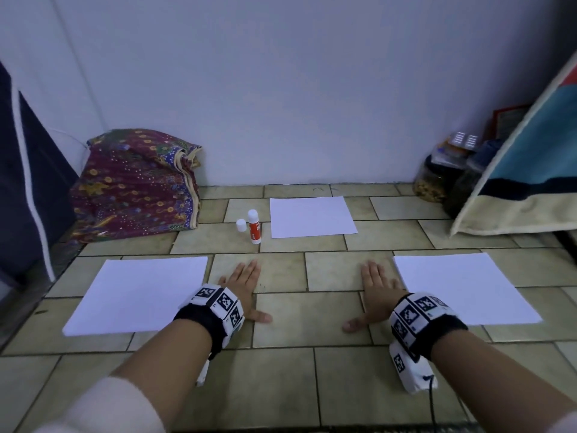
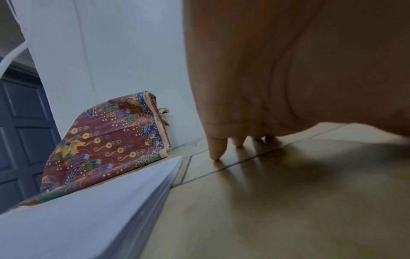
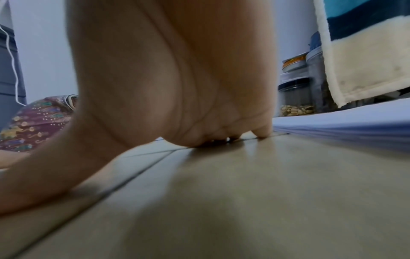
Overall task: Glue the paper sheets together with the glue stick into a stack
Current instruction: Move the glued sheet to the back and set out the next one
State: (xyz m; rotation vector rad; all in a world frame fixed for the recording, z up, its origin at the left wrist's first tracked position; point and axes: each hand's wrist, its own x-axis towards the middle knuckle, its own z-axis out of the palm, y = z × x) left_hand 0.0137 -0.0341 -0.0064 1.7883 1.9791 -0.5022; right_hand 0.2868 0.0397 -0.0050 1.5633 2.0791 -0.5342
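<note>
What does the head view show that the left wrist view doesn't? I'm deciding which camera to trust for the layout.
Only the head view shows the glue stick, its cap beside it, the far paper, the right paper and the right hand. Only the left wrist view shows the left paper is a thick pile, edge-on. Both show the left hand flat on the tiled floor, and the patterned cloth bundle.

The glue stick (image 1: 255, 229) label is too small to read, and the jars' (image 1: 437, 179) contents sit partly hidden behind the towel (image 1: 524, 170).
</note>
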